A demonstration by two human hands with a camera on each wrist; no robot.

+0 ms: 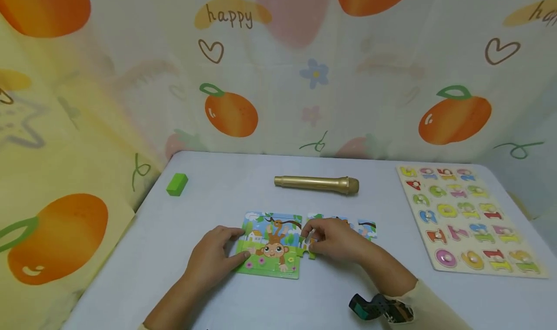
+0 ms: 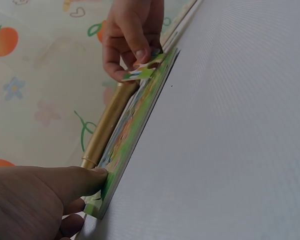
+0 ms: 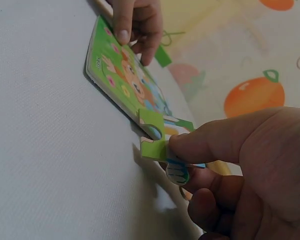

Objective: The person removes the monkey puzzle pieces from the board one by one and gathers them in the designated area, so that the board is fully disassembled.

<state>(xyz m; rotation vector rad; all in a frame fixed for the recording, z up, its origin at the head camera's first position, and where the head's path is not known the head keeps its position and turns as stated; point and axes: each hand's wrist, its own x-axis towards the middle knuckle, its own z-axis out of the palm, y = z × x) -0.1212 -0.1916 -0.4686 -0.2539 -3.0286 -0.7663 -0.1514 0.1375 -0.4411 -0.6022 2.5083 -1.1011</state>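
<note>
A jigsaw puzzle (image 1: 271, 264) with a monkey picture lies flat on the white table. At its left edge rests my left hand (image 1: 213, 252), the thumb on the printed top and the other fingers along the side. My right hand (image 1: 337, 238) pinches a jigsaw piece (image 3: 152, 149) between thumb and fingers. That green-edged piece is tilted, close beside the puzzle's right edge; whether they touch I cannot tell. Several loose jigsaw pieces (image 1: 367, 228) lie just behind the right hand, partly hidden by it.
Behind the puzzle lies a gold microphone (image 1: 315, 184). A green block (image 1: 177, 184) sits at the table's far left. On the right is a number puzzle board (image 1: 463, 235) with colourful knobbed pieces. A printed curtain (image 1: 278, 102) hangs along the back edge.
</note>
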